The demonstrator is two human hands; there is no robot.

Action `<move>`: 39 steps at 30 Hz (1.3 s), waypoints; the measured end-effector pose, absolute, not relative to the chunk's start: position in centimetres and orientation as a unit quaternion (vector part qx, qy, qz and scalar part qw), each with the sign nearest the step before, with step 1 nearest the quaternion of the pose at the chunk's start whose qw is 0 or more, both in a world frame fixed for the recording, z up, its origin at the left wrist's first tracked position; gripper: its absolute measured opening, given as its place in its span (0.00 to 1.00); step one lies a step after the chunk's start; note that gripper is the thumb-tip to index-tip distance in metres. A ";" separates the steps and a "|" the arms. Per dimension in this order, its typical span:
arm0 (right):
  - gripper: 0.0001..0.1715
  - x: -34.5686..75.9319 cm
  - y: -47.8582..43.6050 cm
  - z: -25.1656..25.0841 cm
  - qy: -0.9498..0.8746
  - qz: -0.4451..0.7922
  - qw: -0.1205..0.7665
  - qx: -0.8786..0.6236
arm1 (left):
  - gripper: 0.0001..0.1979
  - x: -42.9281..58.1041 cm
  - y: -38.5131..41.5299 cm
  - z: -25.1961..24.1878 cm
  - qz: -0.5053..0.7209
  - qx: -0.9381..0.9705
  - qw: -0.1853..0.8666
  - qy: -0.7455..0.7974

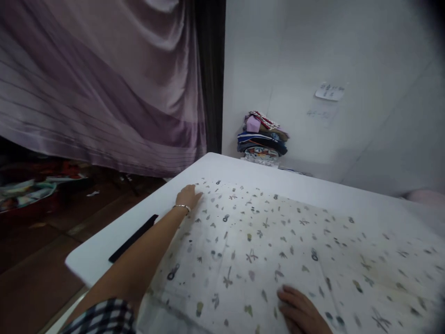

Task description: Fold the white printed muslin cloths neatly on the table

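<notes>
A white cloth printed with small grey and green motifs [278,241] lies spread over a white table [243,171]. My left hand [189,195] reaches far out to the cloth's far left corner and rests on it, fingers closed together; a thin bracelet sits on the wrist. Close to me, my right hand [301,311] lies flat on the cloth with fingers stretched out, pressing it down. Neither hand lifts the cloth.
A black flat strip [134,237] lies on the table's left edge. Folded clothes [262,137] are stacked against the white wall behind the table. A mauve curtain [104,83] hangs at left over a dark floor [41,250] with scattered fabric.
</notes>
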State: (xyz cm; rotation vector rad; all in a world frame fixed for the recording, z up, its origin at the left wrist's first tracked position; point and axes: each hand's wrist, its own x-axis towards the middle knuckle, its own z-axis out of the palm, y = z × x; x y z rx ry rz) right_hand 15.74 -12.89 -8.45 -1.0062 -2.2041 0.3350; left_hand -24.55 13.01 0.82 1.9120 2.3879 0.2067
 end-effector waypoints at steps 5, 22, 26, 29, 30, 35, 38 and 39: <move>0.24 14.6 -13.5 -6.7 -0.834 0.102 0.374 -0.392 | 0.36 -21.3 10.4 -2.0 0.018 0.707 0.056 0.705; 0.38 21.7 -2.9 0.5 -0.754 0.194 0.091 -0.620 | 0.34 -15.6 5.6 -3.0 -0.026 0.765 0.051 0.641; 0.41 20.8 5.1 -1.2 -0.761 0.154 0.041 -0.629 | 0.34 -15.9 5.8 -2.9 -0.028 0.768 0.044 0.638; 0.41 20.0 9.7 -2.0 -0.750 0.139 0.032 -0.646 | 0.34 -15.9 5.8 -3.1 -0.018 0.761 0.039 0.648; 0.41 20.0 11.0 -2.2 -0.748 0.137 0.032 -0.648 | 0.34 -15.9 5.8 -3.2 -0.014 0.758 0.036 0.651; 0.41 21.1 14.8 -3.6 -0.732 0.135 0.029 -0.668 | 0.34 -16.2 5.6 -3.7 -0.012 0.763 0.026 0.645; 0.41 21.5 15.6 -4.0 -0.725 0.134 0.027 -0.675 | 0.34 -16.4 5.6 -3.8 -0.008 0.771 0.017 0.636; 0.41 21.4 15.6 -4.0 -0.724 0.135 0.026 -0.676 | 0.34 -16.4 5.7 -3.8 -0.007 0.772 0.015 0.635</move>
